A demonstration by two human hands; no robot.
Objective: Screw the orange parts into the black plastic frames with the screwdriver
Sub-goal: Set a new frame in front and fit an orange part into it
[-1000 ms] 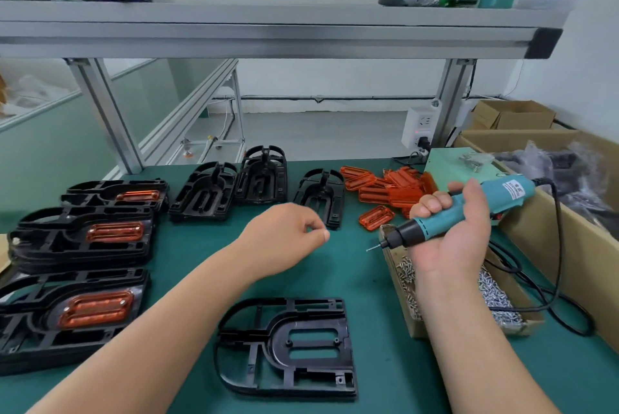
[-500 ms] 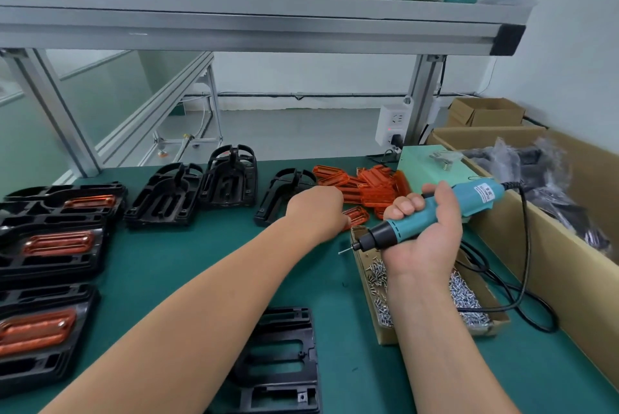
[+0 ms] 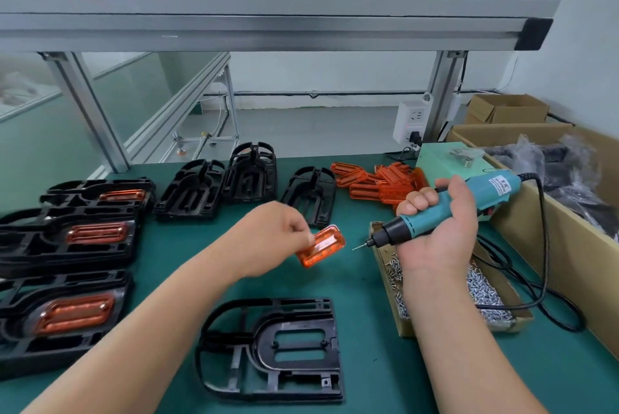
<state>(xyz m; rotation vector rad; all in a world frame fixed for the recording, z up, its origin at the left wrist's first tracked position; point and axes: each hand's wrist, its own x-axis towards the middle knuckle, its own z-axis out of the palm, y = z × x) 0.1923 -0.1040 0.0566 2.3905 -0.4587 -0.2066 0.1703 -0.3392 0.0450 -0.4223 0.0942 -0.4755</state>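
Where the bench begins on the left: three fitted frames (image 3: 33, 246), black with an orange insert seated in each, lie close together on the green mat (image 3: 368, 363).
Back row: three empty frames (image 3: 191, 192) sit side by side just right of the fitted ones, well back from the person.
Left hand: the left hand (image 3: 268, 242) is raised over the middle of the mat, with thumb and fingertips pinching one end of a single orange piece.
Held piece: the orange part (image 3: 326, 247) hangs clear of the mat, tilted, its long side running up to the right. Only the fingers touch it.
Front frame: a bare frame (image 3: 278, 350) lies flat on the mat between the two forearms, nearer the person than the held piece.
Loose stock: an orange pile (image 3: 378, 179) of the same pieces sits at the back, right of the empty frames.
Right hand: the right hand (image 3: 435, 236) is turned palm up, its fingers wrapped tight round the teal screwdriver (image 3: 445, 212).
Tool: it is held in the air, its black nose and bit pointing left at the orange part, near it but with a gap between.
Screws: an open screw box (image 3: 398, 320) of small silver screws sits under the right wrist.
Lead: a black cable (image 3: 546, 239) runs from the tool's rear and loops over the mat.
Far right: a cardboard carton (image 3: 586, 279) holds dark, plastic-wrapped goods.
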